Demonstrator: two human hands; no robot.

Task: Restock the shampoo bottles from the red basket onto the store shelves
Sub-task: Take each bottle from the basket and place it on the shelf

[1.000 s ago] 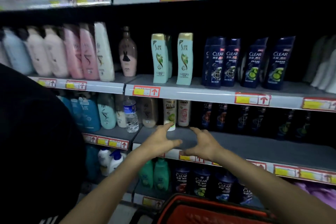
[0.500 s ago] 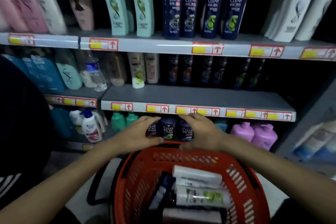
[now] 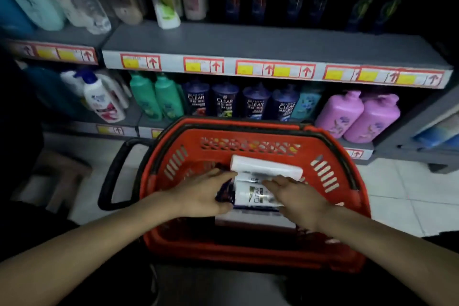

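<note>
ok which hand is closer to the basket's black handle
Left. The left hand is inside the red basket, on its left half, the side the black handle juts from; the right hand lies farther right, over the white Clear bottle.

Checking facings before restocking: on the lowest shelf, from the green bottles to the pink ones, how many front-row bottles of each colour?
Green bottles: 2
Dark blue CLEAR bottles: 4
Light teal bottle: 1
Pink bottles: 2
Total: 9
</note>
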